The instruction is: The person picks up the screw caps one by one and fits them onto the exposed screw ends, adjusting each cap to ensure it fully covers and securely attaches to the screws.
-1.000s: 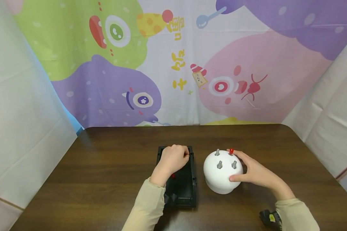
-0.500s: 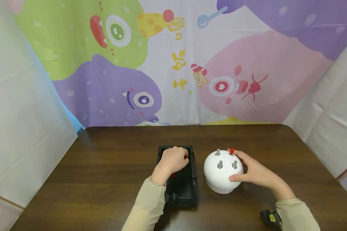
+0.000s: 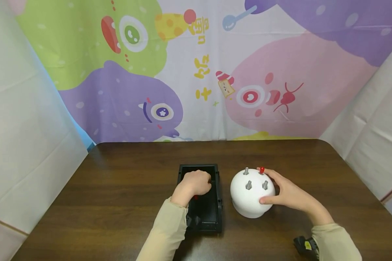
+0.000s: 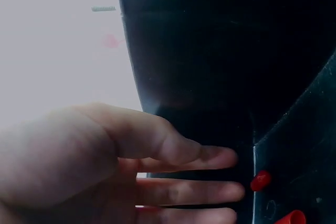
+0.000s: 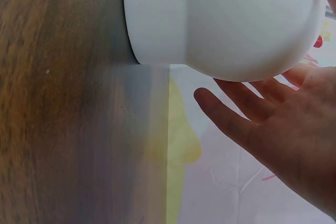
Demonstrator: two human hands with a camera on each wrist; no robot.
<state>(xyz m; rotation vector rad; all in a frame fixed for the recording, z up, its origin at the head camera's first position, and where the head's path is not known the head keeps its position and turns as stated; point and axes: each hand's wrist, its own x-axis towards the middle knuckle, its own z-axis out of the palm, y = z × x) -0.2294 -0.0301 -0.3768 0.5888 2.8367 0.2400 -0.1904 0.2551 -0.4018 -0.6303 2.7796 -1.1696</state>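
While the white dome [image 3: 248, 203] stands on the table [image 3: 117, 181] beside the black tray [image 3: 209, 214], the right hand [image 3: 289, 194] holds its side.
Four metal studs [image 3: 248, 186] rise from its top, the far right one wearing a red cap [image 3: 262, 170]; the right hand's thumb lies on the near side, fingers spread around the far side. In the tray, the left hand [image 3: 195, 183] has its fingers nearly straight, thumb close to the index finger, just beside a small red piece [image 4: 261, 180]. Behind hangs a cartoon-print curtain [image 3: 212, 119].
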